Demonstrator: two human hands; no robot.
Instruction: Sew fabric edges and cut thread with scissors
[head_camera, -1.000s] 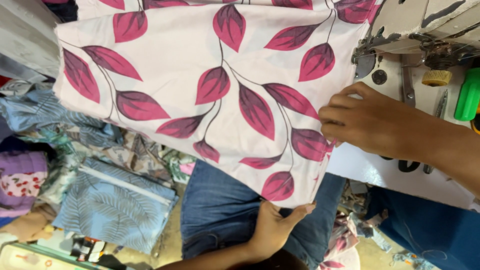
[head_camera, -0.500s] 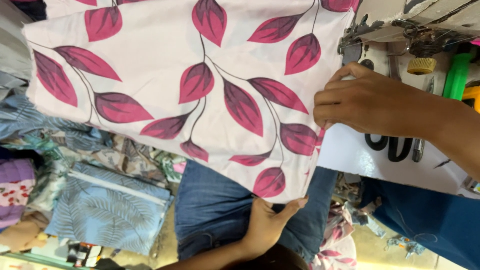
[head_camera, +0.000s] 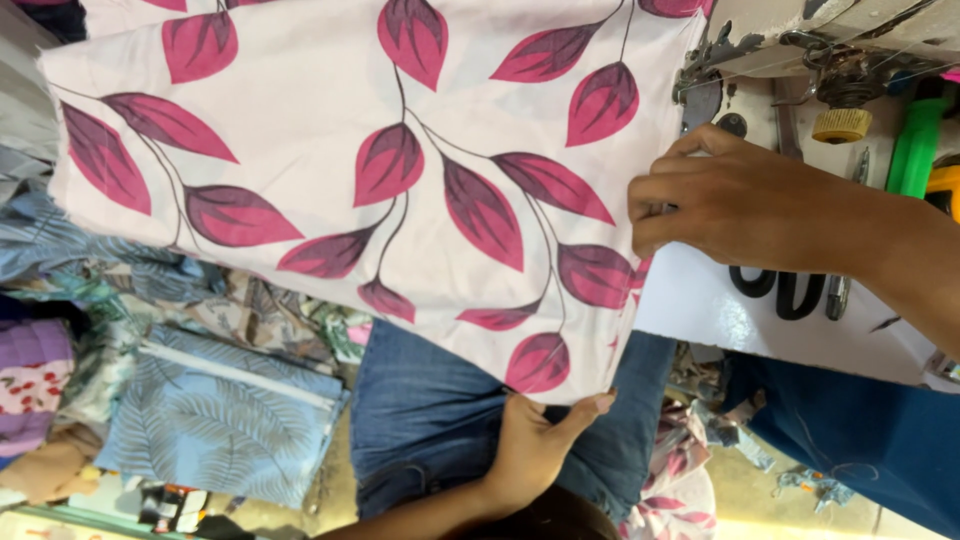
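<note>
Careful: right hand (head_camera: 740, 205) pinches leaf-print fabric (head_camera: 400, 190) beside the sewing machine (head_camera: 800, 50), left hand (head_camera: 535, 445) grips its corner (could slip, skew).

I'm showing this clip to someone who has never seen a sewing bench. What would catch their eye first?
First, the pale fabric with big magenta leaves, spread across most of the frame. The right hand presses its edge beside the sewing machine at upper right, while the left hand grips the lower edge above the blue jeans. A blue leaf-print folded cloth lies at lower left.
</note>
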